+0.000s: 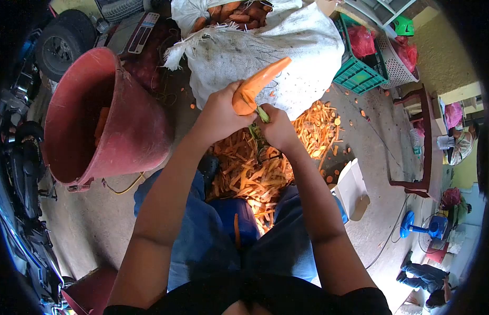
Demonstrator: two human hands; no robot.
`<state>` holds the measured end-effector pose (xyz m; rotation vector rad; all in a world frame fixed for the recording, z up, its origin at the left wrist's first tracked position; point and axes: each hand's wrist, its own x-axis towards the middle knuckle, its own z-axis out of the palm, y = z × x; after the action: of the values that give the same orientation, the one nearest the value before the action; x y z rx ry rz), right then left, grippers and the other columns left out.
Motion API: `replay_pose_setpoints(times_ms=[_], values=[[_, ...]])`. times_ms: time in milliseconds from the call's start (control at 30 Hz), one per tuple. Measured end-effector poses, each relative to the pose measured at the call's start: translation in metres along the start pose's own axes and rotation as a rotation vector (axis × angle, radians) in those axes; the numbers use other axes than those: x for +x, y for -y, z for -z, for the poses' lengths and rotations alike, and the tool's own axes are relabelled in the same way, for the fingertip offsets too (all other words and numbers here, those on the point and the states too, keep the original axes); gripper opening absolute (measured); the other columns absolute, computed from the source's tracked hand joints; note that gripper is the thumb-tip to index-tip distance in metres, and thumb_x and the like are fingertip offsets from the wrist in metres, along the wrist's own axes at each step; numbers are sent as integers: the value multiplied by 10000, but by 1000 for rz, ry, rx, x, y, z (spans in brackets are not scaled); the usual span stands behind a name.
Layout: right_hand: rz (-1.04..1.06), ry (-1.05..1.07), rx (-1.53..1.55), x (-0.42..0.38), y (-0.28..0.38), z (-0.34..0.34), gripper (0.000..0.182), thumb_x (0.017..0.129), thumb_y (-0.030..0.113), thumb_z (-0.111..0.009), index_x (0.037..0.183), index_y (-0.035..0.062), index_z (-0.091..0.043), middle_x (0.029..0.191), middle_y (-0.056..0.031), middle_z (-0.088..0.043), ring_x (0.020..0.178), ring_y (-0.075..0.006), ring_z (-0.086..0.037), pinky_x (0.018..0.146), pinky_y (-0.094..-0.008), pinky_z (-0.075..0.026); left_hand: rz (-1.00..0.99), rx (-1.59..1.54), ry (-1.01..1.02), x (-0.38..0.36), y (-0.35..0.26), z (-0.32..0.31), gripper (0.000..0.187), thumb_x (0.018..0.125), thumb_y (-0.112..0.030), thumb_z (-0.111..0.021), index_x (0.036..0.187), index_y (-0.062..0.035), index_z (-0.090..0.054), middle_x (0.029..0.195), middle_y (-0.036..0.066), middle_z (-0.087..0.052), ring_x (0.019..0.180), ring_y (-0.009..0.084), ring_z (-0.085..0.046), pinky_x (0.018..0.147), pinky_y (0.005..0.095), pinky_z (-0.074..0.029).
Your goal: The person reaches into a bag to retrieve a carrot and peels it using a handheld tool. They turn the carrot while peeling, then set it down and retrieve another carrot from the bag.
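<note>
A large, partly peeled carrot (263,83) is gripped in my left hand (222,116), its thin end pointing up and to the right. Close against its thick end, my right hand (278,128) is closed around a small yellow-green thing (263,114); I cannot tell what kind of thing it is. Below both hands, a heap of carrot peelings (255,178) covers the floor and reaches between my knees. A white woven sack (276,50) lies just beyond my hands, with unpeeled carrots (239,14) showing at the top.
To the left stands a big red tub (144,126) with a carrot (101,126) inside. A green crate (360,76) and a white basket (394,65) are at the back right. An open cardboard box (352,189) sits by my right knee, and a blue fan (436,226) is farther right.
</note>
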<state>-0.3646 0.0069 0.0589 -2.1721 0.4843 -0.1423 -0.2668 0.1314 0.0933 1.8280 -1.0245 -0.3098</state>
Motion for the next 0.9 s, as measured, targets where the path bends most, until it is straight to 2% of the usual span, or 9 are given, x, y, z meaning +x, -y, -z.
replay_pose_setpoints(times_ms=[100, 200, 367, 467, 633, 700, 733, 867, 900], values=[[-15, 18, 12, -1, 5, 3, 199, 702, 145, -486, 798, -29, -486, 714, -259, -523, 734, -395, -511, 629, -403, -401, 83, -281, 172, 0, 4, 3, 555, 590, -98, -674, 1067, 28, -419, 878, 140, -561, 828, 187, -559, 724, 279, -425], [-51, 33, 1, 2, 2, 1, 199, 701, 143, -492, 795, -33, -492, 721, -254, -527, 744, -390, -512, 639, -395, -402, -12, 28, -6, -2, -10, -2, 534, 604, -94, -663, 1068, 22, -425, 872, 118, -561, 816, 161, -550, 722, 265, -421], [33, 66, 121, 6, -8, -1, 217, 710, 144, -502, 830, -37, -505, 702, -223, -544, 710, -335, -541, 643, -362, -403, 32, -60, 26, 1, -1, -1, 530, 610, -90, -660, 1071, 26, -425, 871, 85, -552, 806, 122, -521, 727, 253, -412], [14, 280, 272, 5, -10, 0, 234, 714, 152, -521, 844, -42, -522, 646, -102, -536, 631, -152, -480, 627, -300, -385, 43, -150, 115, 2, 4, 4, 533, 610, -87, -661, 1075, 22, -424, 869, 75, -549, 802, 119, -517, 731, 254, -411], [-1, 371, 320, 5, -12, 2, 221, 715, 156, -537, 816, -40, -533, 636, -65, -525, 633, -129, -464, 622, -288, -374, 105, -207, 121, 4, 8, 11, 521, 583, -98, -651, 1046, 27, -450, 860, 92, -555, 755, 150, -533, 687, 263, -429], [10, 393, 358, 2, -7, 8, 217, 718, 160, -543, 810, -37, -535, 632, -53, -523, 630, -124, -459, 617, -284, -370, 204, -249, 70, 8, 11, 24, 463, 588, -82, -647, 1002, 20, -466, 828, 48, -538, 725, 120, -509, 662, 250, -424], [8, 368, 416, 1, -7, 12, 216, 718, 166, -553, 806, -31, -537, 632, -44, -520, 626, -118, -453, 611, -281, -368, 187, -288, 33, 10, 16, 30, 493, 622, -39, -646, 1062, 1, -425, 787, 16, -510, 621, 63, -478, 538, 205, -408], [0, 376, 478, -2, -3, 18, 226, 714, 188, -582, 799, -17, -541, 636, -24, -514, 623, -111, -444, 604, -272, -363, 267, -409, 68, 6, 15, 43, 537, 611, -55, -665, 1081, -4, -412, 773, 2, -500, 619, 66, -472, 533, 202, -406], [-6, 402, 431, -3, -5, 18, 234, 712, 192, -587, 799, -20, -540, 641, -25, -516, 628, -112, -446, 608, -273, -364, 273, -400, 136, 5, 13, 42, 544, 598, -61, -670, 1079, -4, -421, 840, 20, -507, 711, 81, -477, 617, 221, -406]])
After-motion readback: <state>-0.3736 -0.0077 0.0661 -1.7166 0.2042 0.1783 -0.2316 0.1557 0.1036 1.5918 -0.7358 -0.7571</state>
